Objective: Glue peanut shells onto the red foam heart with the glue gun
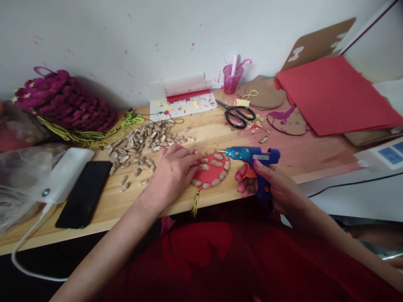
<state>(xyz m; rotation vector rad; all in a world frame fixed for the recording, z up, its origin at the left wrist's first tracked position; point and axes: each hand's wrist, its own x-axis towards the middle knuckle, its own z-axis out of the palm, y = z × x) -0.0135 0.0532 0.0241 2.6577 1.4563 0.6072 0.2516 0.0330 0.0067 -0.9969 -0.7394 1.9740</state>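
My left hand (176,170) rests over the left side of a round red paper disc (211,173). Its fingers are bent and closed at a peanut shell (199,154) by the rim, partly hidden by the fingertips. More shells line the disc's edge and lie in short rows inside it. From the disc's top comes a yellow loop (211,146); a yellow-green tassel (195,203) hangs off its lower side. My right hand (267,178) grips a blue glue gun (252,155), a finger at the orange trigger. The nozzle points left, just above the disc's upper right.
Loose peanut shells (141,140) spread to the left. Behind are black-handled scissors (239,115), a pink-stained cup (233,79) and star-covered paper (185,107). A phone (84,195), white power strip (67,174) and purple shell-covered object (67,100) stand left; red sheets (336,94) lie right.
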